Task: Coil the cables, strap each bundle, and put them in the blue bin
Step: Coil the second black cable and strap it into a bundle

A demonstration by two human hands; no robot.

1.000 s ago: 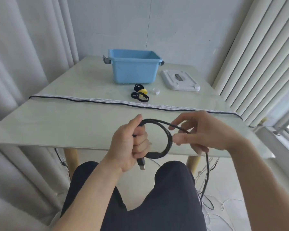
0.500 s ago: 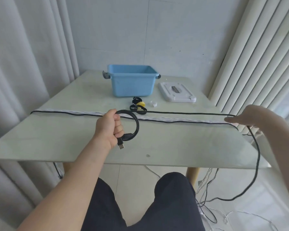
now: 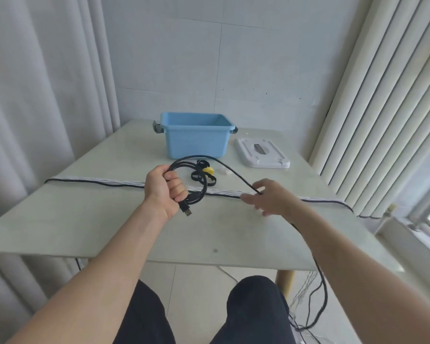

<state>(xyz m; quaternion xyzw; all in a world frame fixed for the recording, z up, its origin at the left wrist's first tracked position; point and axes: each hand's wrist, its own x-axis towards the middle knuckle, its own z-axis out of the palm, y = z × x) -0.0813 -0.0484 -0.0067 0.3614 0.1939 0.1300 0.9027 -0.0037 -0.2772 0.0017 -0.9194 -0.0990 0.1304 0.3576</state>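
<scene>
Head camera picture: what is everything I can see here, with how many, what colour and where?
Bin: one, blue, far middle of table.
Lid: one, white, right of bin.
Straps: a few, black and yellow, in front of bin.
Small white piece: one, right of straps.
Black cable: one, partly coiled, rest trailing to the floor.
Black and white cables: a band across the table.
Table: one, pale.
Curtains: white, left.
Blinds: white, right.
Left hand: grips the coil.
Right hand: pinches the cable.

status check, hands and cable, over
Left hand grips coiled black cable. Right hand pinches its loose run. Straps untouched, blue bin unobstructed.
</scene>
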